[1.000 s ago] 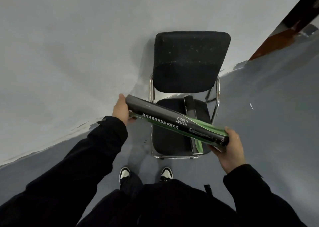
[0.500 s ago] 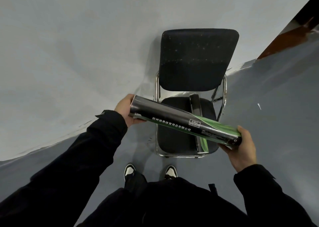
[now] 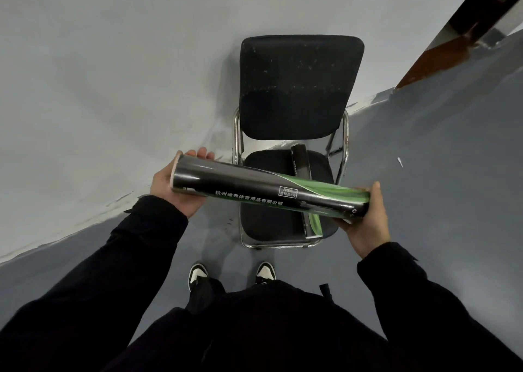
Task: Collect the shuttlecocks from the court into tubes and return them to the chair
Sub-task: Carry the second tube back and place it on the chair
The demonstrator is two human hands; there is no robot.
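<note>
return step in hand — the left hand (image 3: 175, 193) and right hand (image 3: 365, 224) grip the ends of a black-green tube (image 3: 268, 193) above the chair (image 3: 271, 224), where another tube (image 3: 300, 163) lies. next: lower it alongside.

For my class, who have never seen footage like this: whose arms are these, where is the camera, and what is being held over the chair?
There is no machine here. The camera sits on a person's head and looks down, so you see their own black sleeves and shoes. The left hand and the right hand each cup one end of a long black and green tube, the kind that stores shuttlecocks, and hold it nearly level above a black chair. A second tube already lies on the chair's seat. The chair stands on a grey floor by a pale wall. No loose shuttlecocks are visible.
</note>
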